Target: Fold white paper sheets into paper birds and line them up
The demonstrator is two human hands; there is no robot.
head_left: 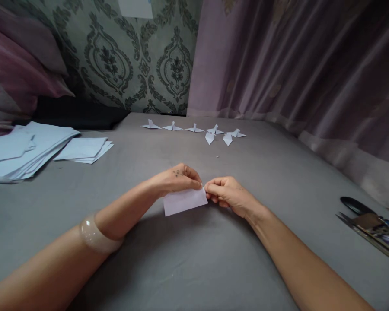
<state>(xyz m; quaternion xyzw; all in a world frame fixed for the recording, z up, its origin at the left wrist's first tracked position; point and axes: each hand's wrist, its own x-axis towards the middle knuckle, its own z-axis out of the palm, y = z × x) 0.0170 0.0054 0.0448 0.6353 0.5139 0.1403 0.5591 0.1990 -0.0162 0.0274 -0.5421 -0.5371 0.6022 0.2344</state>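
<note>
Beyond both hands [201,186], folded paper birds [194,128] line the grey sheet [181,259].

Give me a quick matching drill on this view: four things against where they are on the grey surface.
Things:
1. folded sheet
2. paper stack
3. paper birds
4. scissors

Places:
A. far left
B. right edge
C. centre, pinched between left hand and right hand
D. in a row at the back, near the curtain

Pairs: 1-C, 2-A, 3-D, 4-B
</note>
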